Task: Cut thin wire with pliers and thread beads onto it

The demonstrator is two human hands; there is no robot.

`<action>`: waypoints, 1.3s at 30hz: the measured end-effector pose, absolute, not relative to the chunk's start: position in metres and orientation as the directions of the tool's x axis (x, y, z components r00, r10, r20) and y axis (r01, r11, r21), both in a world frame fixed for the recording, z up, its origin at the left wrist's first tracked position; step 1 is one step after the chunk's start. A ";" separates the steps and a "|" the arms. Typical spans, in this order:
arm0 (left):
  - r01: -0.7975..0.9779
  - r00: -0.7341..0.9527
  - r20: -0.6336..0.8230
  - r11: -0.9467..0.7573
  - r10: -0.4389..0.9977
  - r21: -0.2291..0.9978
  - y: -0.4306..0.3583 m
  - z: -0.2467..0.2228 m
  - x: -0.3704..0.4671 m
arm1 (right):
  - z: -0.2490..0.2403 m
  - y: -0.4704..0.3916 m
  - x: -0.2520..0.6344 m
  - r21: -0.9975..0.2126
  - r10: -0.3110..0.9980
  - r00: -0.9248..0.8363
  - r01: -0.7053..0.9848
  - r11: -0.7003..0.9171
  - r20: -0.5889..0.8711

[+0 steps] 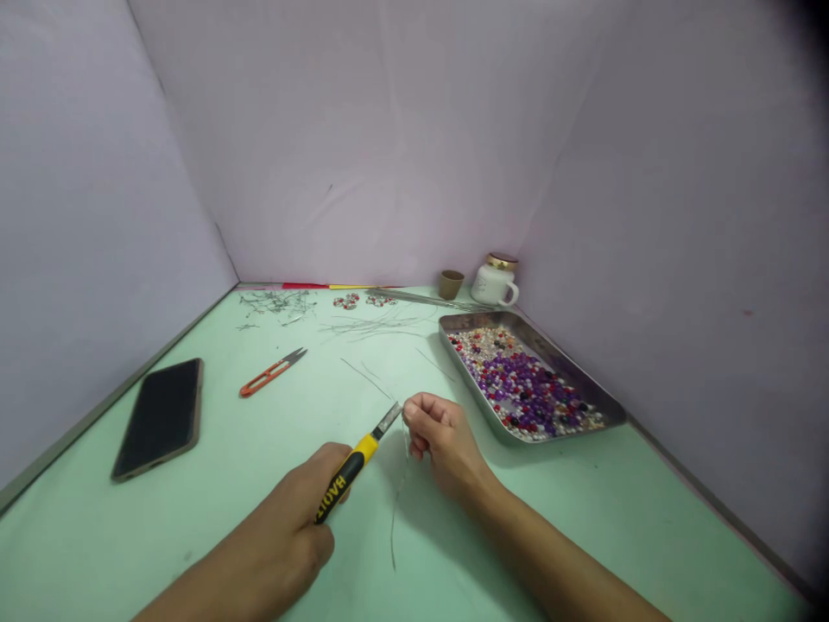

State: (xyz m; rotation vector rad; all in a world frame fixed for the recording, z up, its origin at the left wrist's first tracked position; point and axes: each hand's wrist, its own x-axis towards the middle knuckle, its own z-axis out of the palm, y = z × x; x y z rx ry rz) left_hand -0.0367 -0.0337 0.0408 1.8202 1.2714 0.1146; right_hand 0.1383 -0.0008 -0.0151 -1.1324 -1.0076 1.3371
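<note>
My left hand [291, 510] is wrapped around pliers [350, 471] with a black and yellow handle, seen nearly edge-on. Their metal tip reaches up to the fingertips of my right hand [440, 436]. Those fingers are pinched together on a thin wire [394, 518], which hangs down from them in a slight curve. Whether the jaws grip the wire is too small to tell. Just behind the tip, a loose piece of wire [366, 378] lies on the green table [213, 536].
A metal tray [476, 397] of purple, red and pale beads sits right. Left are a phone [161, 419] and orange thread snips [272, 373]. Cut wires [372, 325], beaded pieces [346, 301], a brown cup [451, 284] and a lidded white mug [493, 283] stand further back.
</note>
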 end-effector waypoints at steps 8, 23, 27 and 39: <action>0.680 0.478 -0.339 -0.097 0.810 0.727 -0.035 0.032 -0.033 | -0.019 0.000 0.137 -0.991 0.996 0.061 -0.121 -0.055 -0.062; 0.736 0.384 -0.276 -0.112 0.881 0.667 -0.039 0.012 -0.031 | -0.025 -0.002 0.136 -0.992 0.994 0.099 -0.124 -0.033 -0.045; 0.726 0.371 -0.254 -0.108 0.893 0.679 -0.040 0.009 -0.031 | -0.025 -0.001 0.136 -0.991 0.994 0.102 -0.126 -0.034 -0.047; 0.630 0.423 -0.223 -0.108 0.878 0.769 -0.032 0.011 -0.028 | -0.020 -0.001 0.132 -0.938 0.988 0.095 -0.336 -0.086 -0.125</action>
